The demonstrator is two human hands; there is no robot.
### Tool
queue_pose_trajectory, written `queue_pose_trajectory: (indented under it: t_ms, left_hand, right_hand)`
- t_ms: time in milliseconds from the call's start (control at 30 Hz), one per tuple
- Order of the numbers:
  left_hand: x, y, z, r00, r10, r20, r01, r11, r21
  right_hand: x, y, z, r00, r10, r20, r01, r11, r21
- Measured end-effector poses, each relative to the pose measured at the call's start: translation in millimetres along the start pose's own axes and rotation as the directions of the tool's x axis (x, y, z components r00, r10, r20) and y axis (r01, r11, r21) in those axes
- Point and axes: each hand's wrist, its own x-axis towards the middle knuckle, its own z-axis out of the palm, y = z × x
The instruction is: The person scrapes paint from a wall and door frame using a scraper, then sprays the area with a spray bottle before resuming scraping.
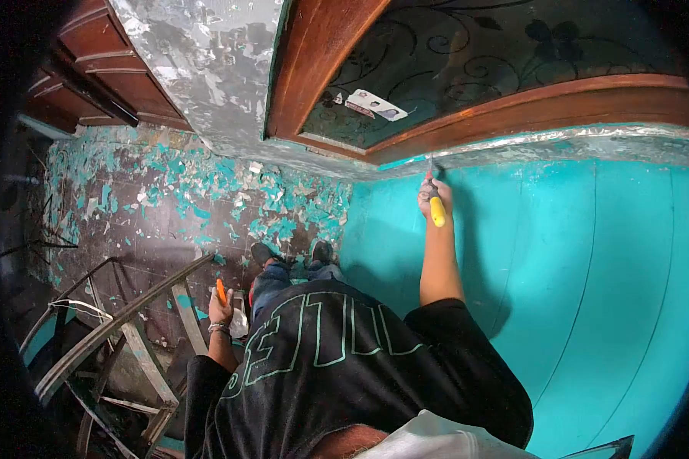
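Observation:
My right hand is closed around the yellow handle of a scraper. Its thin blade touches the ledge under the wood-framed window, where a strip of turquoise paint borders bare grey. Down at my left side, my left hand grips an orange-handled tool; its working end cannot be made out. Just beside that hand is a small whitish object, partly hidden by my arm and clothing.
A wooden stepladder-like frame stands at my left. Paint flakes litter the dark tiled floor around my feet. The turquoise wall is on my right; a scraped grey pillar and a brown door are ahead.

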Motion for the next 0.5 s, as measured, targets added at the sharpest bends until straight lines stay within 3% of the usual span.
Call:
queue_pose_trajectory:
  t_ms: [167, 333, 367, 433, 500]
  left_hand:
    - [-3.6, 4.7, -11.1, 0.999, -0.014, 0.048, 0.016, 0.999, -0.03]
    - [5.9, -39.3, 11.1, 0.997, 0.054, -0.045, -0.054, 0.999, 0.008]
    - [2.5, -25.6, 0.2, 0.998, 0.052, -0.045, -0.052, 0.999, 0.011]
    - [-1.2, 0.7, -20.5, 0.991, -0.086, 0.104, 0.086, 0.996, 0.011]
    - [0.7, -6.8, -21.6, 0.988, -0.086, 0.131, 0.087, 0.996, -0.004]
  right_hand:
    - [6.9, 5.9, -2.2, 0.997, -0.036, -0.063, 0.033, 0.998, -0.05]
    - [11.5, 7.6, -7.4, 0.994, -0.023, -0.111, 0.02, 0.999, -0.032]
    - [15.3, 8.4, -10.5, 0.992, -0.028, -0.125, 0.026, 1.0, -0.017]
    - [27.3, 9.8, -13.3, 0.992, -0.003, -0.123, 0.002, 1.0, -0.008]
    - [36.5, 10.9, -18.7, 0.992, 0.021, -0.126, -0.021, 1.0, 0.002]
